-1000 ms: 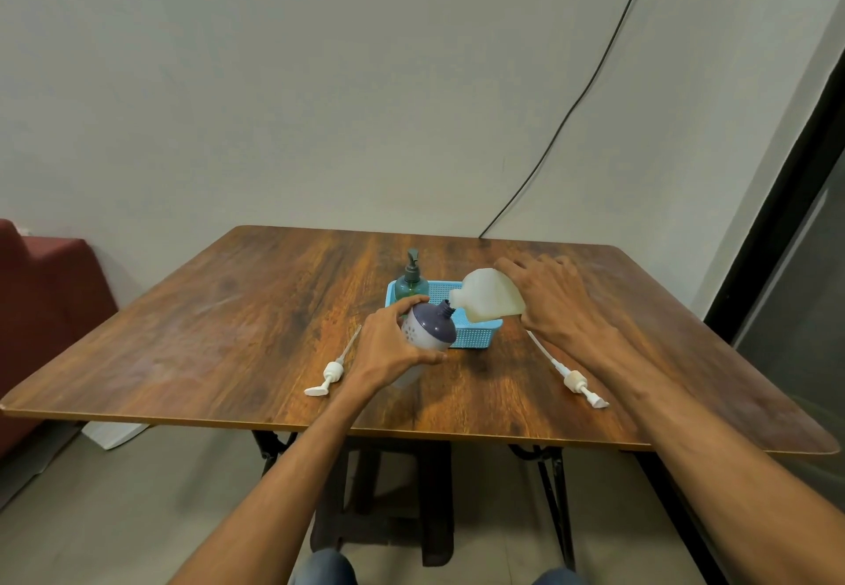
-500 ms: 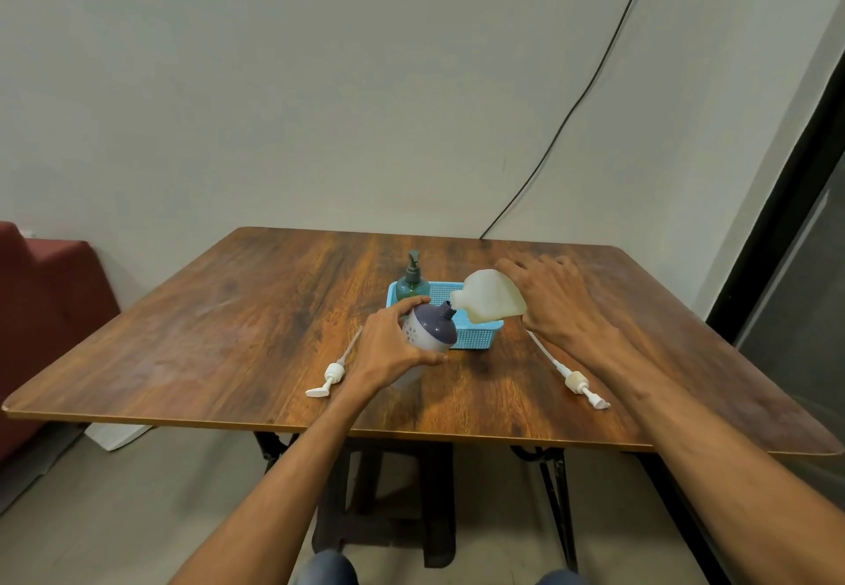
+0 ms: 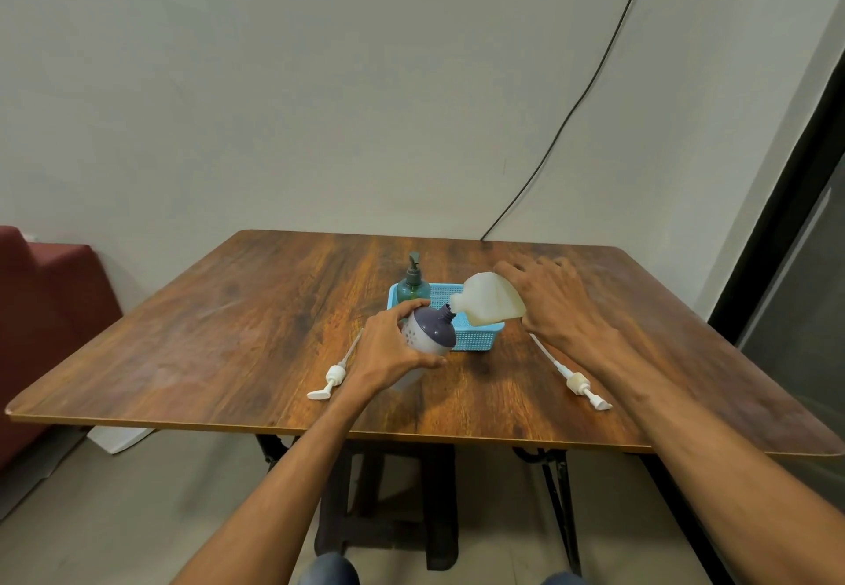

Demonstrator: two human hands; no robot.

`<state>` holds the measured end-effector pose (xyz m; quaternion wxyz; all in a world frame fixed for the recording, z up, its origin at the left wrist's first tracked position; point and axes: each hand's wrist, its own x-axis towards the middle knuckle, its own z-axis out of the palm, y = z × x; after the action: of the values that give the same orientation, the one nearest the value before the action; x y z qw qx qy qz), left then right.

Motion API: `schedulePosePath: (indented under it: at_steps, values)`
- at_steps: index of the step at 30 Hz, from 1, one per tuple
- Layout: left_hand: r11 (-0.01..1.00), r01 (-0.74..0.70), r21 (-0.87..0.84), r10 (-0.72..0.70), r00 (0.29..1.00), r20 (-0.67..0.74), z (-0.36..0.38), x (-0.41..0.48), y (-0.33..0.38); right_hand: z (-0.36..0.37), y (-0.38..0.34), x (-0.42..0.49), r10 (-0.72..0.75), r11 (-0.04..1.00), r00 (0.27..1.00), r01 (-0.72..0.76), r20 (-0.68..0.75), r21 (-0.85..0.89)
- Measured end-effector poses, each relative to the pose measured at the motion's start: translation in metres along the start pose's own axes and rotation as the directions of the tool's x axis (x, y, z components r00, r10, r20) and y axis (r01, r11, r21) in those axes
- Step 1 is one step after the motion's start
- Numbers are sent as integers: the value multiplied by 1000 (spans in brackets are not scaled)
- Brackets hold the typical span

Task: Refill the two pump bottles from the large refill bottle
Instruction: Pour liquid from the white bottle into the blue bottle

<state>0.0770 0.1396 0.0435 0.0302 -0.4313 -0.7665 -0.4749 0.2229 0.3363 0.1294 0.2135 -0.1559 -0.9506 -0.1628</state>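
My left hand [image 3: 392,347] grips a white bottle with a purple shoulder [image 3: 432,327], its neck open and tilted toward the right. My right hand [image 3: 555,302] holds the pale cream refill bottle [image 3: 489,305] tipped on its side, its mouth right at the purple bottle's neck. Two white pump heads with long tubes lie on the table: one [image 3: 336,374] left of my left hand, one [image 3: 577,382] under my right forearm. A green pump bottle [image 3: 413,283], pump on, stands at the left end of the blue basket [image 3: 475,337].
The wooden table [image 3: 228,333] stands against a pale wall. A black cable [image 3: 580,100] runs down the wall to the table's far edge. A red seat [image 3: 41,301] is at the left and a dark door frame [image 3: 777,228] at the right.
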Motion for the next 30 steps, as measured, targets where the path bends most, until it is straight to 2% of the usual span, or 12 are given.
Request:
schedulePosePath:
  at_steps: [30]
  values:
    - [999, 39, -9, -39, 999, -9, 7, -1, -3, -5, 0, 3, -16, 999, 999, 17, 52, -31]
